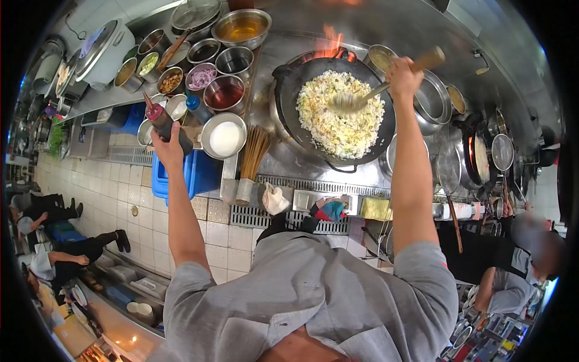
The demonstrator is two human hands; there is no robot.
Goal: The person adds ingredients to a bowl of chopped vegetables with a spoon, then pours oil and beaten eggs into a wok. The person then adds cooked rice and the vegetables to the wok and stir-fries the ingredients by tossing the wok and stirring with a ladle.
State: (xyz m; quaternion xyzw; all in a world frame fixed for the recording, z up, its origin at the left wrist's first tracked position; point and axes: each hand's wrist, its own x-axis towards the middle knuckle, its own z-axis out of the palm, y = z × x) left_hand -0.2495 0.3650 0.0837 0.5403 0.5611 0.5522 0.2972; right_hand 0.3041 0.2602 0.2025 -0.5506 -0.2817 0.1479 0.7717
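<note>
Fried rice (339, 130) with yellow egg bits fills the middle of a large black wok (292, 114), and flames (330, 43) rise behind its far rim. My right hand (404, 78) is closed around the wooden handle of a ladle (362, 101), whose metal bowl is blurred over the rice. At the left, my left hand (169, 148) grips a dark squeeze bottle (160, 123) with a red cap. The bottle stands among the seasoning containers, near a bowl of white granules (225, 137); whether it touches the counter I cannot tell.
Steel pots of sauces surround sliced red onion (201, 77) at the left. A bamboo brush (254, 151) lies left of the wok, above a blue bin (192, 175). Strainers (449, 166) and a second wok with fire (476, 151) stand right. Other people (512, 277) work on both sides.
</note>
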